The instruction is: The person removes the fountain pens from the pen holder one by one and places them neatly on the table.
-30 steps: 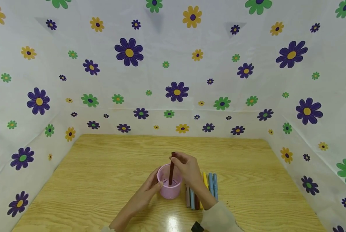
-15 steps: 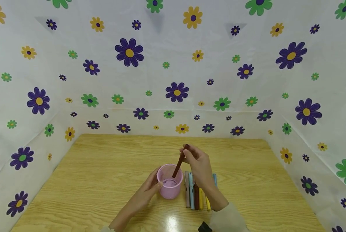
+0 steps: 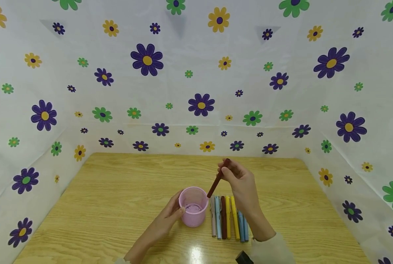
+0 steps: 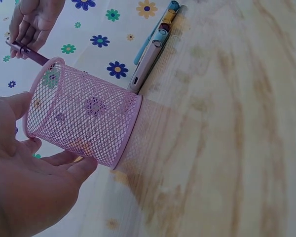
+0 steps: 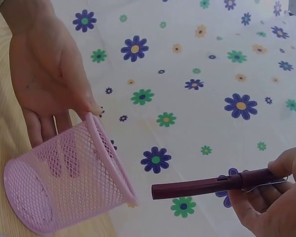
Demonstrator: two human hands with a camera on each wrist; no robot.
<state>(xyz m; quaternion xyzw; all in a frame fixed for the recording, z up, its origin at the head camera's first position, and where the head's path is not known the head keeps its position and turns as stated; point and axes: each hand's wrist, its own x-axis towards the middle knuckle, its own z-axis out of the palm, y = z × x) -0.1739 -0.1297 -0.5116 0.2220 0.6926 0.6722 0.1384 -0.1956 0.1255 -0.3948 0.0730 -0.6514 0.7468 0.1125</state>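
Observation:
My left hand (image 3: pixel 165 217) holds a pink mesh pen cup (image 3: pixel 193 220) around its side, the thumb near the rim. No pen shows inside the cup, which stands on the table. Up and to the right of it, my right hand (image 3: pixel 245 187) pinches a dark red pen (image 3: pixel 217 181) by its upper, clip end. That pen slants, its lower end just outside the cup's right rim. In the right wrist view the pen (image 5: pixel 202 189) is apart from the cup (image 5: pixel 74 173), and its metal clip shows by the fingers.
Right of the cup, several pens lie side by side on the wooden table (image 3: pixel 117 190): a greyish one (image 3: pixel 213 220), light blue, another dark red (image 3: pixel 223 220), yellow and blue ones. White flower-printed sheets (image 3: pixel 170 88) wall the back and both sides.
The right hand has drawn the dark red pen out of the cup, moving up and to the right. The pen has tilted more. My left hand and the cup have stayed put.

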